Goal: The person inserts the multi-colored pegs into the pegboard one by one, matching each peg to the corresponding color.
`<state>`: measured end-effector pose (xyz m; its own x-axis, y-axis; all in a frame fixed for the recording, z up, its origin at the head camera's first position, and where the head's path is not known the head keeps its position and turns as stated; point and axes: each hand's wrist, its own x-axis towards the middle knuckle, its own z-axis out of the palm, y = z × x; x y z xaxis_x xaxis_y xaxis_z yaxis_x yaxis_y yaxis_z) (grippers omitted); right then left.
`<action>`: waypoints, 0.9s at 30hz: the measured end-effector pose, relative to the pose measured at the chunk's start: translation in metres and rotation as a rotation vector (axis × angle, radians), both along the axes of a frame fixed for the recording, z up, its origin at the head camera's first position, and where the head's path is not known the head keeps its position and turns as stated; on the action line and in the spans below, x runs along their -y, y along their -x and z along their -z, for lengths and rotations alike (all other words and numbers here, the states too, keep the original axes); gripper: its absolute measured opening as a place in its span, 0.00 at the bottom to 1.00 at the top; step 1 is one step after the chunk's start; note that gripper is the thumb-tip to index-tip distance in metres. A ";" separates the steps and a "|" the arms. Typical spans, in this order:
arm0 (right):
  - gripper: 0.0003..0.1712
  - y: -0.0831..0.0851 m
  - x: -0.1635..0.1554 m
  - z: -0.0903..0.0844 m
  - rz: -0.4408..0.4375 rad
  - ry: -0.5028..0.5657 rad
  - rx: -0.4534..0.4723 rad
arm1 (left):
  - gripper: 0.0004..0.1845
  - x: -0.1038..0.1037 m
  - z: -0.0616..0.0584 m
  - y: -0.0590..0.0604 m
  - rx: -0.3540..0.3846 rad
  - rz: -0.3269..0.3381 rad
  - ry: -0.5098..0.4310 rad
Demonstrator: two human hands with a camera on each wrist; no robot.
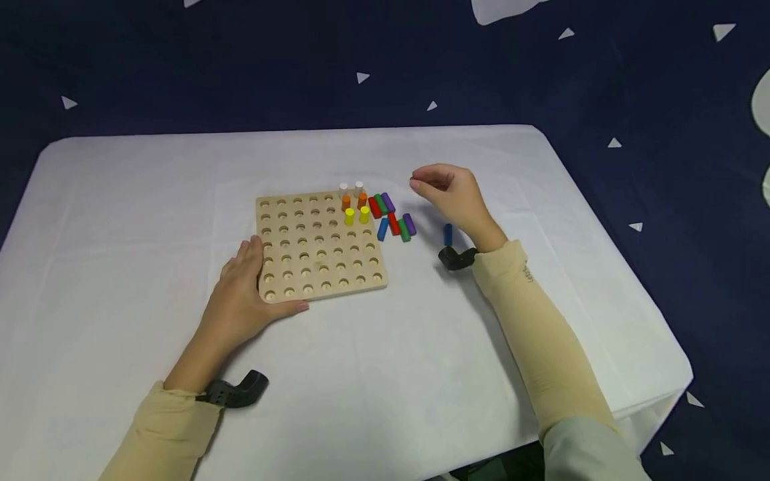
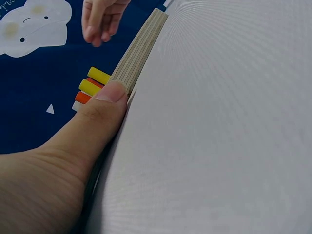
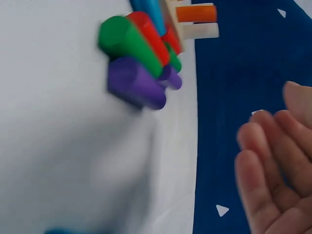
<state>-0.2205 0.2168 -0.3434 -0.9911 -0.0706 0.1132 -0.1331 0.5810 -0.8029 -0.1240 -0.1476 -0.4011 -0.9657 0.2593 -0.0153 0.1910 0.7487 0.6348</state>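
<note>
My left hand point(image 1: 237, 294) rests at the near left corner of a square wooden pegboard point(image 1: 301, 260), fingers along its left side and thumb point(image 2: 100, 109) against its front edge. White, orange point(image 1: 345, 202) and yellow pegs point(image 1: 349, 216), two of each, stand upright in the far right holes. Beyond the board's right side, my right hand point(image 1: 451, 194) is raised over the table. Its fingers point(image 3: 253, 175) are loosely bent and hold nothing. Between that hand and the board lie loose red point(image 1: 394, 224), green point(image 1: 404, 230), purple point(image 3: 136, 83) and blue pegs point(image 1: 383, 229).
One more blue peg point(image 1: 448, 234) lies apart from the others, under the right wrist. A white cloth point(image 1: 361, 374) covers the table. Behind the table hangs a dark blue backdrop point(image 1: 271, 67) with white shapes. Each wrist carries a black mount point(image 1: 237, 393).
</note>
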 end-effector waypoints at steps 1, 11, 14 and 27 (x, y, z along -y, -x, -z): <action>0.18 -0.001 -0.001 0.001 -0.004 -0.028 0.026 | 0.76 0.000 0.000 0.000 -0.001 -0.001 -0.003; 0.17 -0.012 0.000 0.011 -0.106 -0.331 0.219 | 0.77 0.000 -0.001 0.000 -0.013 0.004 -0.014; 0.15 -0.013 0.003 0.013 -0.135 -0.372 0.224 | 0.77 0.000 -0.001 0.001 -0.008 0.005 -0.015; 0.13 -0.009 0.012 0.006 -0.161 -0.490 0.257 | 0.77 0.000 -0.001 0.000 -0.015 0.004 -0.019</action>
<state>-0.2120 0.2048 -0.3490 -0.9548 -0.2069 -0.2136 -0.0873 0.8816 -0.4638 -0.1244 -0.1474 -0.4001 -0.9648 0.2630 0.0038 0.2032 0.7361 0.6457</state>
